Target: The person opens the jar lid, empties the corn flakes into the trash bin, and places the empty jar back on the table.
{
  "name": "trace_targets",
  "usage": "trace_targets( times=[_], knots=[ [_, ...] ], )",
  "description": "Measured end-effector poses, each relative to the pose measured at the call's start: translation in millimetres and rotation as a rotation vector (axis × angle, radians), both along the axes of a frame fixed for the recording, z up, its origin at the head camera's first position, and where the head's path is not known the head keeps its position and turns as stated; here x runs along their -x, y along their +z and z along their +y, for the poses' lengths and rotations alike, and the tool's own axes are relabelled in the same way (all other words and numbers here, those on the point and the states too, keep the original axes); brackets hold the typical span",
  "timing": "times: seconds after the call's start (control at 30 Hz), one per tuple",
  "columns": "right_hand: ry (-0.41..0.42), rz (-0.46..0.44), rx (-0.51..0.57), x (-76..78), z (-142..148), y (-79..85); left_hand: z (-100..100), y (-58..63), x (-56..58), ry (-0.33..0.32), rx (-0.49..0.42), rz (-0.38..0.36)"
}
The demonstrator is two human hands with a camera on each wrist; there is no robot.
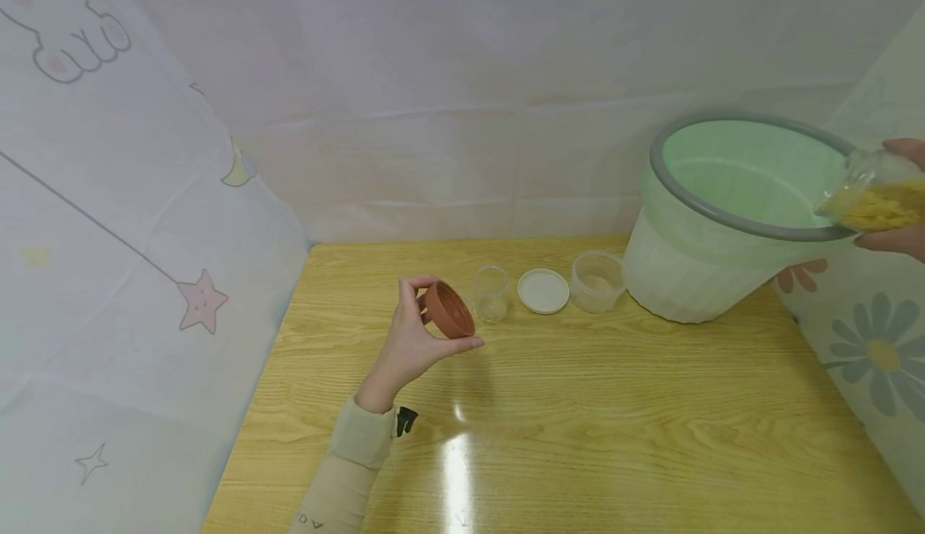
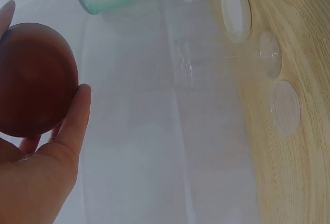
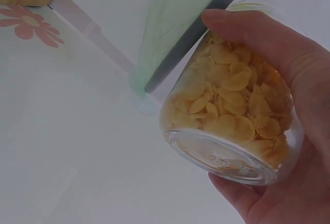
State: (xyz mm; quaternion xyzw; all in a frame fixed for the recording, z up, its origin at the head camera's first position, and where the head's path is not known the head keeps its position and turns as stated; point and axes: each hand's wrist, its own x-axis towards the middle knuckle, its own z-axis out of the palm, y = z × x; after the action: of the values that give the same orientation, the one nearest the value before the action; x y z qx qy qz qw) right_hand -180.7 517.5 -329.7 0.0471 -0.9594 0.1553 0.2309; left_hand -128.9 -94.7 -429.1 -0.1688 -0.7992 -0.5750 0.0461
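Note:
My left hand (image 1: 415, 341) grips a reddish-brown round lid (image 1: 450, 310) by its edge, above the table, with its hollow side facing right. In the left wrist view the same lid (image 2: 36, 80) sits between thumb and fingers. At the far right, my right hand (image 1: 899, 233), partly cut off by the frame, holds a tilted clear jar (image 1: 878, 201) by the green bin's (image 1: 751, 120) grey rim. Yellow flakes (image 3: 234, 87) fill much of the jar in the right wrist view, where my right hand (image 3: 289, 54) curls round its side.
On the wooden table (image 1: 578, 421) stand a clear glass (image 1: 491, 295), a flat white lid (image 1: 543, 291) and a translucent round tub (image 1: 597, 280), left of the bin. A clear disc (image 2: 286, 108) shows in the left wrist view. Cloth-covered walls (image 1: 433, 116) enclose the table.

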Motion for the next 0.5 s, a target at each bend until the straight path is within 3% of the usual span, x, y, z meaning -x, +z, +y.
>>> trace_targets(
  times=[0.17,0.5],
  knots=[
    [-0.052,-0.052,-0.052,-0.9,-7.1,5.6,0.5,-1.6,0.6,0.003,-0.003,0.008],
    [-0.054,-0.064,-0.038,-1.6,-9.1,8.3,0.8,-2.5,1.2,-0.010,-0.015,0.016]
  ],
)
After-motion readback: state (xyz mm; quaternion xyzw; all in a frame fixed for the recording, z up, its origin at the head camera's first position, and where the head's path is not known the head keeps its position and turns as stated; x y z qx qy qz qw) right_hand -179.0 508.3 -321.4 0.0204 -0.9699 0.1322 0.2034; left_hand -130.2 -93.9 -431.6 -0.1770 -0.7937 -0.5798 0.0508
